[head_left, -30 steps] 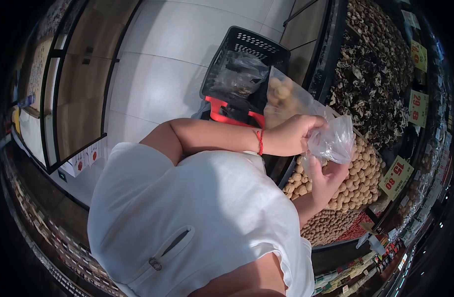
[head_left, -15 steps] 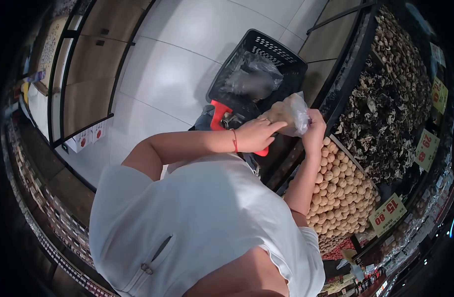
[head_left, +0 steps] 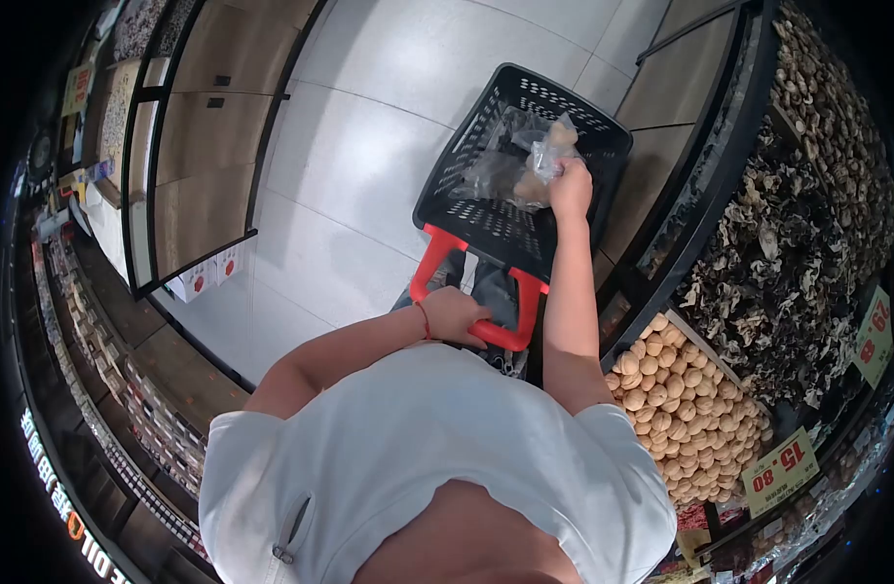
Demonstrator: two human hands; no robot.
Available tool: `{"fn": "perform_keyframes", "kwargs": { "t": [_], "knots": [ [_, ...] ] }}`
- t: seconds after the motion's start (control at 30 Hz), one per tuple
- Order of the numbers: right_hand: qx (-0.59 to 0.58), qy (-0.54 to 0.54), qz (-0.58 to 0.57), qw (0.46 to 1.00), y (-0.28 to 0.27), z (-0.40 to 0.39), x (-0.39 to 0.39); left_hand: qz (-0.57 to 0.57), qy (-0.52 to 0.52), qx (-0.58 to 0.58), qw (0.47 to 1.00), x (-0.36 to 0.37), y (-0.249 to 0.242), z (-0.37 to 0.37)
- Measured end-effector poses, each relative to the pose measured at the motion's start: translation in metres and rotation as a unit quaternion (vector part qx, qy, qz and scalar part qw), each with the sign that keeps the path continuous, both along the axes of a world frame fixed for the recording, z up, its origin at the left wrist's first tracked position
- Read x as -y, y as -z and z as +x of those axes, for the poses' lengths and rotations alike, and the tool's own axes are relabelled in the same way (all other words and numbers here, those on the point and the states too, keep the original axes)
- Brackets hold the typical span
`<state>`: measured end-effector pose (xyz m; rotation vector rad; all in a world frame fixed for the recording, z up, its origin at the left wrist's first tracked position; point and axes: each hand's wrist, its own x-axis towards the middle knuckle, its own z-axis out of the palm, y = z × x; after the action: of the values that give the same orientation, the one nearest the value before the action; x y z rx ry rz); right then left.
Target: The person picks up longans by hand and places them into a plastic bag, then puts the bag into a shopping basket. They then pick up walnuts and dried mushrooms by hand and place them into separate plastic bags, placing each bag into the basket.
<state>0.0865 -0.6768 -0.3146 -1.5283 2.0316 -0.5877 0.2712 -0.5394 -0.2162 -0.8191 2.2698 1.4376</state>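
My left hand (head_left: 454, 316) is closed at the red handle (head_left: 505, 336) of a black shopping basket (head_left: 447, 185), close to my body. Over the basket's right part, my right hand (head_left: 572, 187) grips the gathered part of a clear plastic bag (head_left: 561, 136) with light brown round items inside. Another clear bag (head_left: 493, 175) lies in the basket, its contents hard to make out. A red band circles my left wrist.
To the right, a slanted display holds walnuts (head_left: 676, 399), dark dried fungus (head_left: 768, 263) and dried mushrooms (head_left: 827, 97), with price signs (head_left: 780, 471) along it. Wooden cabinets (head_left: 208, 146) stand at the left. Pale floor tiles (head_left: 350, 146) lie between.
My right hand has moved the bag forward and left, from beside the basket to over it. My left hand has let go of the bag and moved down to the red handle.
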Motion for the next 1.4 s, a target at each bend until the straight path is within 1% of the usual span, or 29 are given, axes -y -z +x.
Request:
{"fn": "perform_keyframes", "kwargs": {
  "t": [0.03,0.07,0.1,0.13,0.17,0.2,0.23,0.27,0.4,0.43,0.5,0.53,0.57,0.63,0.73,0.87,0.93,0.97,1.03,1.07,1.1,1.13,1.17,1.23,1.27,1.33,1.4],
  "knots": [
    [-0.002,0.002,0.024,1.000,0.002,0.008,0.003,-0.001,0.005,0.002,1.000,-0.004,0.005,0.001],
    [0.003,-0.007,0.027,1.000,0.006,0.014,0.005,-0.009,-0.016,0.009,1.000,-0.011,0.011,0.003],
    [0.008,-0.016,0.030,0.999,0.013,0.020,0.006,-0.017,-0.037,0.017,0.999,-0.011,0.007,0.004],
    [0.011,-0.011,0.030,0.999,0.020,0.024,0.007,-0.022,-0.038,0.053,0.998,-0.011,0.004,0.006],
    [0.022,-0.021,0.029,0.999,0.028,0.027,0.009,-0.022,-0.033,0.055,0.998,-0.011,0.001,0.008],
    [0.033,-0.031,0.028,0.999,0.034,0.030,0.011,-0.008,-0.055,0.062,0.996,-0.010,-0.001,0.010],
    [0.035,-0.024,0.027,0.999,0.041,0.033,0.014,0.005,-0.077,0.069,0.995,-0.009,-0.002,0.012],
    [0.044,-0.020,0.018,0.999,0.048,0.037,0.019,0.004,-0.071,0.075,0.995,-0.010,-0.002,0.011],
    [0.087,0.015,0.013,0.996,0.081,0.054,0.041,-0.014,-0.100,0.048,0.994,-0.017,-0.001,0.011],
    [0.089,0.024,0.011,0.996,0.089,0.058,0.046,-0.014,-0.093,0.067,0.993,-0.015,-0.006,0.009],
    [0.101,0.034,-0.026,0.994,0.100,0.069,0.057,-0.013,-0.110,0.058,0.992,-0.018,-0.006,0.009],
    [0.113,0.059,-0.026,0.992,0.104,0.076,0.061,-0.035,-0.123,0.029,0.991,-0.020,-0.006,0.008],
    [0.114,0.066,-0.025,0.991,0.108,0.083,0.064,-0.034,-0.117,0.030,0.992,-0.022,-0.006,0.008],
    [0.136,0.071,-0.045,0.987,0.121,0.097,0.066,-0.035,-0.144,0.014,0.989,-0.022,-0.007,0.007],
    [0.154,0.111,-0.030,0.981,0.140,0.116,0.061,-0.019,-0.142,0.029,0.989,-0.024,-0.010,0.005],
    [0.148,0.120,-0.007,0.982,0.166,0.124,0.052,0.010,-0.141,0.049,0.989,-0.024,-0.011,0.004],
    [0.171,0.129,0.037,0.976,0.185,0.129,0.043,0.017,-0.129,0.059,0.990,-0.023,-0.012,0.004],
    [0.171,0.131,0.036,0.976,0.192,0.130,0.037,0.024,-0.119,0.068,0.990,-0.022,-0.012,0.005],
    [0.116,0.021,0.172,0.978,0.206,0.129,0.024,0.021,-0.109,0.062,0.992,-0.026,-0.008,0.007],
    [0.116,0.022,0.172,0.978,0.217,0.129,0.019,0.020,-0.102,0.056,0.993,-0.027,-0.006,0.008],
    [0.128,-0.045,0.222,0.966,0.237,0.130,0.011,0.021,-0.102,0.056,0.993,-0.026,-0.007,0.007],
    [0.139,-0.111,0.271,0.946,0.242,0.127,0.008,0.024,-0.099,0.060,0.993,-0.023,-0.010,0.005],
    [0.139,-0.111,0.272,0.946,0.247,0.122,0.004,0.027,-0.096,0.063,0.993,-0.021,-0.011,0.005],
    [0.091,-0.283,0.258,0.919,0.236,0.108,0.000,0.029,-0.085,0.069,0.994,-0.022,-0.010,0.006],
    [0.090,-0.283,0.258,0.919,0.232,0.101,0.000,0.030,-0.073,0.075,0.994,-0.023,-0.009,0.006],
    [0.098,-0.129,0.314,0.935,0.228,0.088,-0.001,0.034,-0.073,0.075,0.994,-0.022,-0.012,0.006],
    [0.057,-0.077,0.356,0.929,0.231,0.065,-0.001,0.037,-0.072,0.074,0.994,-0.023,-0.014,0.007]
  ]
}}
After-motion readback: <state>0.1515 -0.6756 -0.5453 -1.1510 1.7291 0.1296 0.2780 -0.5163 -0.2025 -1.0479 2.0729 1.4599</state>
